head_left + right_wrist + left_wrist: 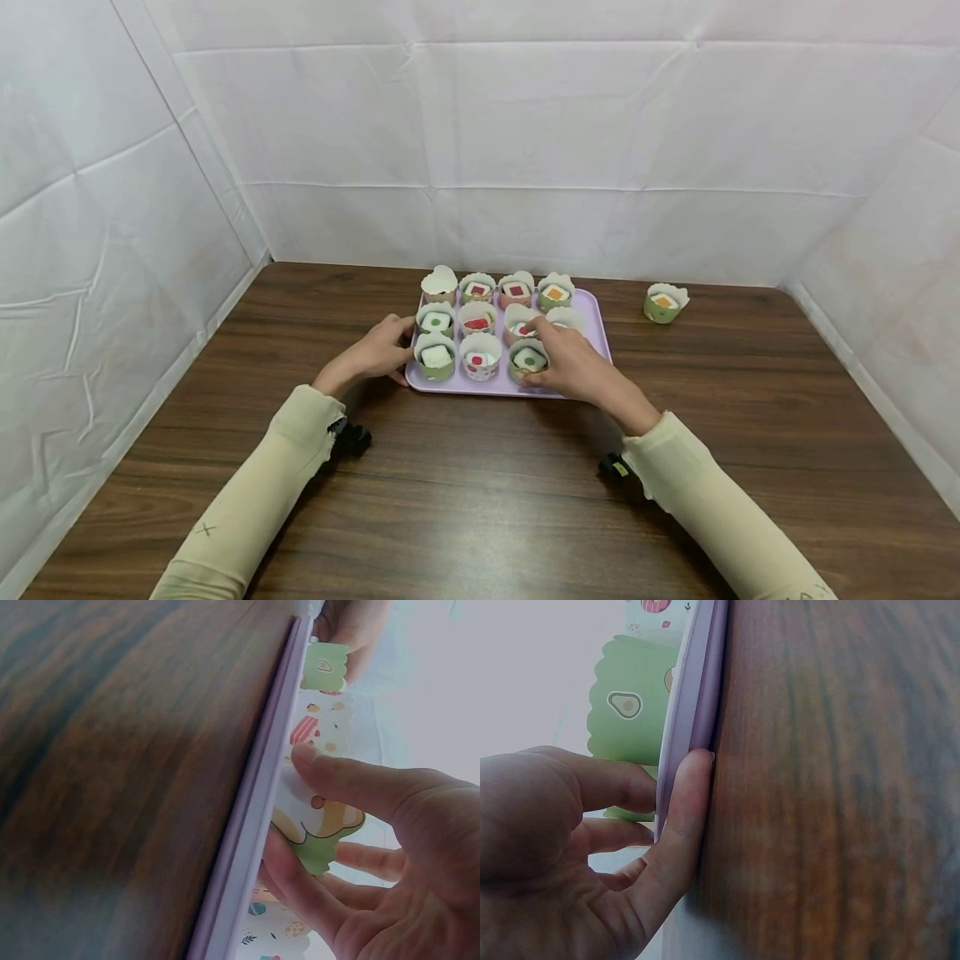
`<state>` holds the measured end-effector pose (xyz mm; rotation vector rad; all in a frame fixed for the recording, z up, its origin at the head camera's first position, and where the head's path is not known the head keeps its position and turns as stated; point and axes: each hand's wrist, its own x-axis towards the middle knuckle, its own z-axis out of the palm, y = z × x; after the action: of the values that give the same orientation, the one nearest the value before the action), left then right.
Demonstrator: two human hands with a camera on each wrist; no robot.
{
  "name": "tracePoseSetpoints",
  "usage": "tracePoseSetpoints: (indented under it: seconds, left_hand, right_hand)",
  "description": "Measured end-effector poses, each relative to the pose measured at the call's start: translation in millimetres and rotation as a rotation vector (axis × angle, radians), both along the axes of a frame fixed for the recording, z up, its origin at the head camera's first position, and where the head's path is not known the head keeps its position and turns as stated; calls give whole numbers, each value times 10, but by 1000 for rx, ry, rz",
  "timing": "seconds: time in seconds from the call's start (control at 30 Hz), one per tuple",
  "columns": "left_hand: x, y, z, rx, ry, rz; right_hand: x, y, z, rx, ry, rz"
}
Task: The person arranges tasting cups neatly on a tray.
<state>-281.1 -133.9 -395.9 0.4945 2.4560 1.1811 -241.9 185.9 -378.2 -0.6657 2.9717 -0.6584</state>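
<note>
My left hand grips the left edge of a lilac tray; in the left wrist view its fingers lie on both sides of the tray's rim. Several paper baking cups stand in rows on the tray, most with a small white square piece inside bearing a coloured patch. A green cup with avocado prints is right above those fingers. At the tray's front right, my right hand holds a green cup between thumb and fingers; the right wrist view shows an animal print on this cup.
One more green cup with an orange-patched piece stands apart on the brown wooden table, right of the tray. White sheeting hangs behind the table and along both sides.
</note>
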Motion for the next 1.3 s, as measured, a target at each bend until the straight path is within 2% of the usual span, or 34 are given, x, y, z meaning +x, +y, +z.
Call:
tracePoseSetpoints:
  seconds: [0.3,0.87,1.07,1.3]
  left_hand:
    - [3,-4,10,11,-14,-5]
    - [-6,3,-3,0,-20,5]
    - [-14,3,-9,3,-16,-1]
    - [-18,1,-11,1,-17,1]
  right_hand:
    - [-2,-11,23,11,-37,-16]
    - [17,-13,48,23,-47,-23]
    - [38,47,146,28,-35,0]
    - [25,118,245,-19,-42,32]
